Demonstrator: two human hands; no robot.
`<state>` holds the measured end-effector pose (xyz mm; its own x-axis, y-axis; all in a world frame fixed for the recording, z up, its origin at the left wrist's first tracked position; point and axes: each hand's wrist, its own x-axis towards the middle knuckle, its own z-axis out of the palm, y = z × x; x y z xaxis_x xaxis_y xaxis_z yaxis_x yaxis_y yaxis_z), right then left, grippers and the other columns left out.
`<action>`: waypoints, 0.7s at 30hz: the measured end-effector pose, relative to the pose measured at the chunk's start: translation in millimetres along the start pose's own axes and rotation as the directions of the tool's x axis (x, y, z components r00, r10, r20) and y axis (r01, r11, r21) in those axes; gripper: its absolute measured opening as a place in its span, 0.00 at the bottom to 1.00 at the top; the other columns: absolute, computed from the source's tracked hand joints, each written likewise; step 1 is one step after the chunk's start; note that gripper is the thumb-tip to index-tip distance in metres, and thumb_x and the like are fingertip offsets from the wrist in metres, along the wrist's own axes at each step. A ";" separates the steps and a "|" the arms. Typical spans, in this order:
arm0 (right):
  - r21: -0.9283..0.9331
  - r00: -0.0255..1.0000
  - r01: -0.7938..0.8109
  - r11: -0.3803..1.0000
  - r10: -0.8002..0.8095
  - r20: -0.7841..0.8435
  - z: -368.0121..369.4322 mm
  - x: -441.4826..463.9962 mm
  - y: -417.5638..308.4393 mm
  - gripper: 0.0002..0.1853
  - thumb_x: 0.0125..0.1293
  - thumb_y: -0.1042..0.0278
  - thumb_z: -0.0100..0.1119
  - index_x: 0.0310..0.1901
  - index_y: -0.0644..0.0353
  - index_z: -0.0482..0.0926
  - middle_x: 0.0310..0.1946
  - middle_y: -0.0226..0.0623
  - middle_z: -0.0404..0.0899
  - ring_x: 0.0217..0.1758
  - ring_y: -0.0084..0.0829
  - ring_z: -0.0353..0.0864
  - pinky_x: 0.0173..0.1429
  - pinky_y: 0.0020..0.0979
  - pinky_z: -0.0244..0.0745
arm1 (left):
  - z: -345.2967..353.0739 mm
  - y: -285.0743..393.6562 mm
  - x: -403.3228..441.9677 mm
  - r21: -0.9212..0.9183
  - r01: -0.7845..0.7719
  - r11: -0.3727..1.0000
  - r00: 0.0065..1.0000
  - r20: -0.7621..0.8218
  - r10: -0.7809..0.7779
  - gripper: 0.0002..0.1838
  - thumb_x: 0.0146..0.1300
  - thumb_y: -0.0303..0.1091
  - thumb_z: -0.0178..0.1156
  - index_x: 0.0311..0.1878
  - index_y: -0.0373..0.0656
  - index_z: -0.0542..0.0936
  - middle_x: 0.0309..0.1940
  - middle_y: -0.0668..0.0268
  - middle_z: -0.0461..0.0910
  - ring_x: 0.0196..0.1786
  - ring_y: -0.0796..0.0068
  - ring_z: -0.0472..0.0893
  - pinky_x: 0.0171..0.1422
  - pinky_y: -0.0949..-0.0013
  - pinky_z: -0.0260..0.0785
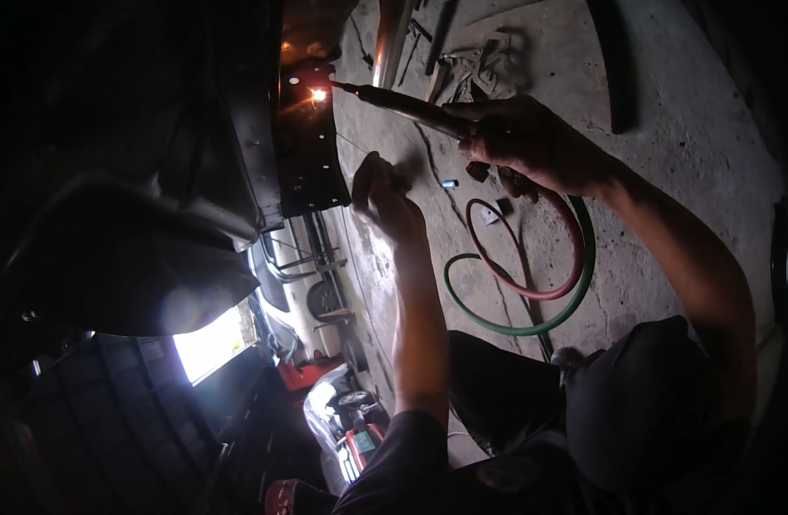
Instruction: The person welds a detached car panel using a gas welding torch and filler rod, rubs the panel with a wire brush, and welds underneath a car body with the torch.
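Observation:
My right hand [531,146] is wrapped round the handle of a gas welding torch [411,107]. Its thin tip points at a bright glowing spot [318,94] on a dark metal panel [304,163] that has several small holes. Closed in a pinch, my left hand [385,193] holds a thin wire rod [353,142] slanting up toward the panel, just right of the panel's lower edge. A red hose [574,249] and a green hose [585,249] hang in loops below the torch.
Locking pliers [488,64] and other metal pieces lie on the concrete floor [669,206], with a small blue object [449,183] nearer my hands. A dark vehicle body [128,129] fills the left. A red machine [364,442] stands below.

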<state>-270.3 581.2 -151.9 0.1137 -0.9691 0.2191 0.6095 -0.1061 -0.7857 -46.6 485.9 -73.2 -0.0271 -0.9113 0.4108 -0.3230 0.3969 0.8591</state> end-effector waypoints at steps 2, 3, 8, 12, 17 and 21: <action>0.017 1.000 -0.002 1.000 0.002 -0.007 0.8 -0.7 -0.8 0.34 0.72 0.62 0.61 0.76 0.62 0.67 0.34 0.35 0.83 0.21 0.19 0.79 0.23 0.23 0.78 | -3.7 -1.4 1.0 -0.015 0.002 1.000 1.000 0.028 -0.002 0.07 0.62 0.27 0.62 0.27 0.41 0.77 0.21 0.72 0.70 0.24 0.81 0.69 0.28 0.76 0.60; 0.015 1.000 -0.007 1.000 0.007 -0.001 0.2 -0.3 -0.2 0.33 0.72 0.62 0.61 0.76 0.63 0.67 0.34 0.35 0.83 0.21 0.19 0.79 0.23 0.23 0.78 | -6.1 -3.2 1.8 -0.023 0.003 1.000 0.999 0.043 -0.002 0.08 0.62 0.26 0.62 0.26 0.41 0.76 0.21 0.72 0.70 0.24 0.82 0.69 0.28 0.76 0.60; -0.001 1.000 -0.014 1.000 0.014 0.010 -0.4 0.0 -1.9 0.33 0.71 0.61 0.61 0.75 0.62 0.68 0.34 0.35 0.83 0.21 0.18 0.79 0.24 0.23 0.78 | -13.0 -8.9 5.5 -0.030 0.007 1.000 1.000 0.020 -0.006 0.09 0.62 0.26 0.63 0.45 0.33 0.85 0.25 0.66 0.76 0.22 0.77 0.71 0.26 0.72 0.63; -0.019 1.000 0.009 1.000 -0.009 0.003 0.8 0.2 0.5 0.33 0.72 0.60 0.62 0.75 0.61 0.68 0.35 0.36 0.83 0.22 0.18 0.80 0.26 0.23 0.79 | -11.0 -5.3 6.0 -0.029 -0.007 1.000 0.998 0.066 0.009 0.11 0.62 0.24 0.62 0.46 0.32 0.85 0.25 0.65 0.76 0.21 0.76 0.71 0.25 0.73 0.63; -0.022 1.000 0.025 0.999 -0.025 0.000 0.0 1.4 5.6 0.33 0.73 0.59 0.62 0.76 0.61 0.67 0.37 0.37 0.84 0.24 0.18 0.80 0.28 0.23 0.80 | -6.0 -3.5 3.5 -0.032 0.053 0.998 0.998 0.034 -0.052 0.09 0.61 0.25 0.63 0.43 0.32 0.84 0.25 0.68 0.75 0.26 0.80 0.72 0.26 0.76 0.64; -0.019 1.000 0.016 1.000 -0.016 0.013 -1.6 1.9 6.7 0.35 0.73 0.55 0.63 0.76 0.59 0.67 0.38 0.39 0.86 0.25 0.19 0.81 0.30 0.25 0.83 | -14.9 -12.4 10.6 -0.069 0.088 0.994 0.994 0.071 -0.083 0.14 0.62 0.28 0.65 0.49 0.31 0.84 0.26 0.67 0.76 0.27 0.79 0.74 0.26 0.75 0.67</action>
